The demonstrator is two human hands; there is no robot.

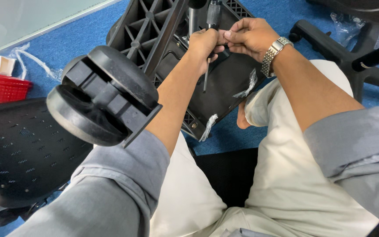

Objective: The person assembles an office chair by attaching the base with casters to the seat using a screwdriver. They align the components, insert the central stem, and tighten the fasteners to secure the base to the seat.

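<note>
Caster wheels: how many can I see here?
1 for sure: the black twin-disc plastic caster wheel close up at left. Another may sit at the far right edge on the black star-shaped chair base, cut off by the frame.

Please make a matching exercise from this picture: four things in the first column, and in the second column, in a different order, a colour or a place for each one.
Things:
1. basket
2. wristwatch
3. caster wheel
4. carpet

Descriptions:
A. blue, covers the floor
B. black, close to the camera at left
C. red, at the left edge
D. silver metal, on the right hand's wrist

Pairs: 1-C, 2-D, 3-B, 4-A
</note>
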